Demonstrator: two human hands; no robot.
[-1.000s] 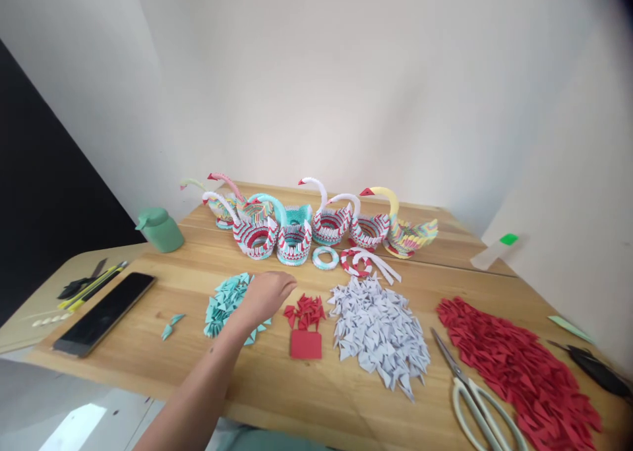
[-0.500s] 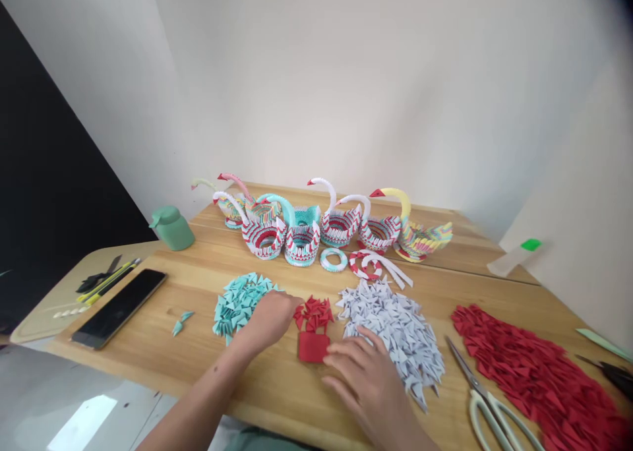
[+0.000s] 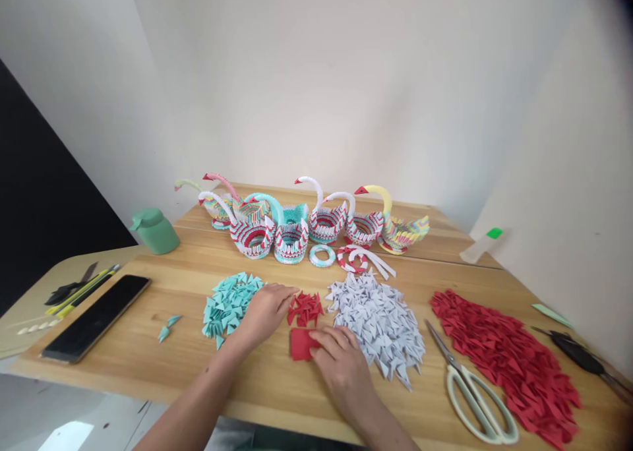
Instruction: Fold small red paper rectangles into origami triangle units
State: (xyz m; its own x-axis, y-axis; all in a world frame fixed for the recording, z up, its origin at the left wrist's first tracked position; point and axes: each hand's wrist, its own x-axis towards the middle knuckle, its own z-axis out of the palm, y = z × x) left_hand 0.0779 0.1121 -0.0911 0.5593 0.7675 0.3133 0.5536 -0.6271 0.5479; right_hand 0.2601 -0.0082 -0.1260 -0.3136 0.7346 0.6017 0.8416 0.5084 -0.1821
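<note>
A small stack of red paper rectangles [image 3: 301, 344] lies on the table in front of me. My right hand [image 3: 341, 365] is at its right edge, fingers curled together and gripping that side. Just behind the stack is a small heap of folded red paper triangles [image 3: 306, 310]. My left hand [image 3: 270, 311] reaches to the heap's left side with its fingers pressed together; anything between the fingertips is too small to make out. Left of that hand spreads a pile of turquoise paper triangles [image 3: 230, 306]. Beyond my right hand lies a larger pile of white triangles [image 3: 378, 322].
Several folded-paper swans [image 3: 291, 240] stand at the back, with a turquoise-white ring [image 3: 322, 256] before them. Scissors [image 3: 472, 391] and a big red triangle pile [image 3: 504, 359] lie right. A phone [image 3: 96, 318] and green lidded container [image 3: 155, 232] are left.
My right hand has closed in on the red paper stack, its spread fingers now gathered at the edge. My left hand stays by the small red heap. The whole view has shifted slightly.
</note>
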